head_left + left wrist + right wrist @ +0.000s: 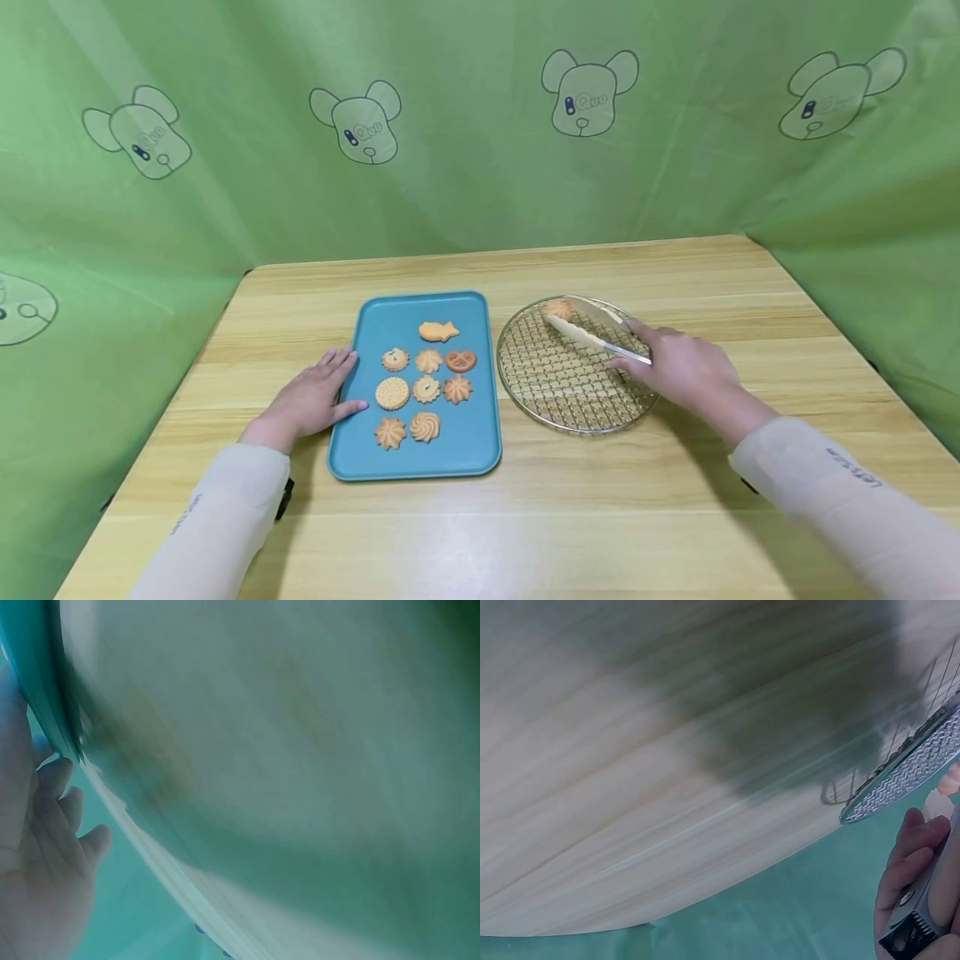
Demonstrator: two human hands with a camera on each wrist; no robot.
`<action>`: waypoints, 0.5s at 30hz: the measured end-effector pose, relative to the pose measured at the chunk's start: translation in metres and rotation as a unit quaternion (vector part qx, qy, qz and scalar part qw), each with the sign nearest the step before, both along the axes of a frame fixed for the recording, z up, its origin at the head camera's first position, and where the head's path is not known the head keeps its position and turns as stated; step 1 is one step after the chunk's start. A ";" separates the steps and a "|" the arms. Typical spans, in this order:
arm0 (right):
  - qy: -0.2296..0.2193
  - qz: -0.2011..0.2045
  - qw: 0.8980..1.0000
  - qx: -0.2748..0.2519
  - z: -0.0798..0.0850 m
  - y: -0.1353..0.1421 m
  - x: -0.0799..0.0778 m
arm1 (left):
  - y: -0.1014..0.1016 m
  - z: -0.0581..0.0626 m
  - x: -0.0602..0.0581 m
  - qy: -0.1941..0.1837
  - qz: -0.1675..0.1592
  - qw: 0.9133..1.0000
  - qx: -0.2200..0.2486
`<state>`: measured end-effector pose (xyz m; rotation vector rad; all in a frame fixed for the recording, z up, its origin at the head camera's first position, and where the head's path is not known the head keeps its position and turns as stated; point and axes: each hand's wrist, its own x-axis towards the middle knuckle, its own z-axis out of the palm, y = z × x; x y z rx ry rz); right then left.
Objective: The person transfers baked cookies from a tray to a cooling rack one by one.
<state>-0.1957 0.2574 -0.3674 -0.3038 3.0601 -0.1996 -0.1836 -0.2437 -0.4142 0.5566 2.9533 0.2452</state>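
My right hand (686, 367) grips a pair of tongs (630, 354) with pale tips and metal arms. Between the tips is a star-shaped cookie (559, 309), over the back left of a round wire cooling rack (577, 392); whether it touches the mesh I cannot tell. In the right wrist view, curled fingers wrap the metal tongs (937, 889). My left hand (311, 400) rests along the left edge of a blue tray (465, 446), fingers extended, thumb over the rim. Several cookies lie on this tray, among them a fish-shaped cookie (438, 331) and a pretzel-shaped cookie (461, 360).
Tray and rack stand side by side, a narrow gap between them, on a light wooden table (525, 533). A green curtain (480, 192) printed with bear heads surrounds the table at the back and sides.
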 end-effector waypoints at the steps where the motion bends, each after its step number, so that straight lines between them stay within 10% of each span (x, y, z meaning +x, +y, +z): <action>1: -0.001 -0.002 1.000 0.001 0.000 0.001 0.000 | 0.000 0.000 0.000 0.000 0.000 1.000 0.000; 15: -0.015 -0.023 1.000 0.010 -0.002 0.015 -0.005 | 0.000 -0.001 0.000 -0.001 0.001 1.000 -0.001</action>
